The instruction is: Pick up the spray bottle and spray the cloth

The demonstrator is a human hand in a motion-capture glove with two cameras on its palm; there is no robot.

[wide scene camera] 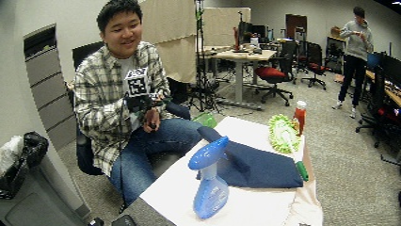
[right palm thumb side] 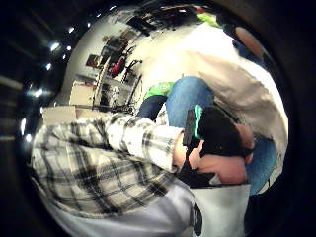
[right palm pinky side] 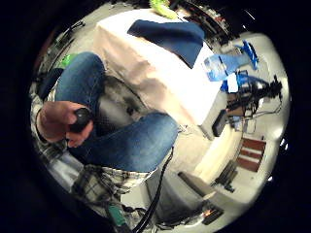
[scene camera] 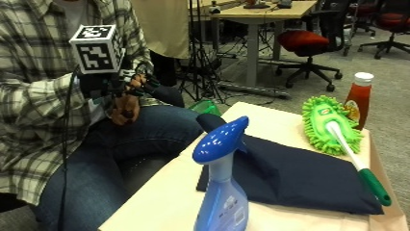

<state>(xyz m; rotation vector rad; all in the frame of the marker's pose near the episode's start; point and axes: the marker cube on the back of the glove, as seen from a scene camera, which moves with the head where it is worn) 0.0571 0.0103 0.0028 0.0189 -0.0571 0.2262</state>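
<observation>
The blue spray bottle stands upright at the near end of the table, untouched. Just behind it lies the dark blue cloth, folded flat. My gloved right hand is held up in front of the person's chest, above the lap and well left of the table, relaxed and holding nothing. The bare left hand sits just below it and grips a small black object. The little finger side palm view looks down on the jeans, the cloth and the bottle.
A green fluffy duster with a white and green handle lies along the cloth's far side. Behind it stands a ketchup bottle. The person's knees are against the table's left edge. Desks and office chairs stand further back.
</observation>
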